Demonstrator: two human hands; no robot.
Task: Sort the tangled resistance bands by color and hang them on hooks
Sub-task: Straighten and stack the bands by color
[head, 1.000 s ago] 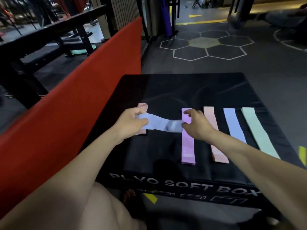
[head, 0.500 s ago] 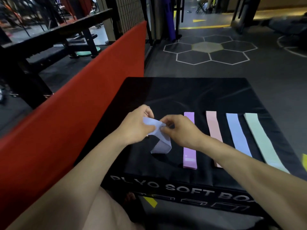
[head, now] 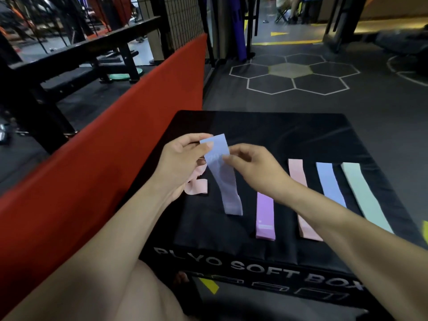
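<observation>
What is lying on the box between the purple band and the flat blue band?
A pink band lies flat between the purple band and the flat blue band, with strips of bare black box top on either side. The head view shows it.

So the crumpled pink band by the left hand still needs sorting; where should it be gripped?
Grip the pink band at its flat lower fold, which lies exposed on the plyo box. Come from above and the right, since the left hand covers its upper part and the hanging blue band sits close beside it.
</observation>
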